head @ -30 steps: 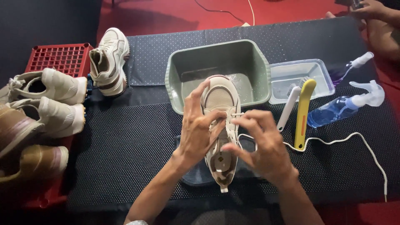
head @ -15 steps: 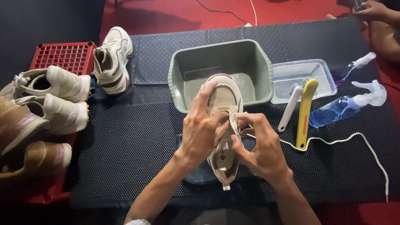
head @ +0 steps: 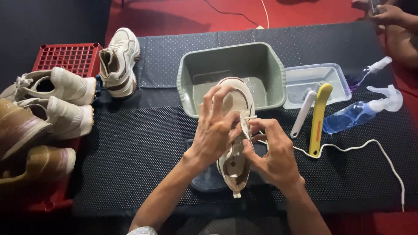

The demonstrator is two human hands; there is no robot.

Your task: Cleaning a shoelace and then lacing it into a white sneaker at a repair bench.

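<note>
I hold a cream sneaker (head: 235,163) with its toe pointing away from me, above a dark cloth (head: 208,180) on the black mat. My left hand (head: 215,128) grips the shoe's left side, fingers spread over the tongue and laces. My right hand (head: 274,152) pinches the white lace (head: 250,122) at the eyelets on the right side. A loose white lace (head: 370,146) trails away to the right across the mat.
A green basin (head: 230,65) stands just beyond the shoe. To its right are a clear tray (head: 315,76), a white brush and yellow brush (head: 318,117), and two spray bottles (head: 361,111). Several sneakers (head: 56,106) and a red crate (head: 65,56) lie at left. Another person's hands (head: 385,15) are at top right.
My right hand has shifted up along the lacing and now pinches the lace higher. The left fingers have spread wider. The shoe stays where it was.
</note>
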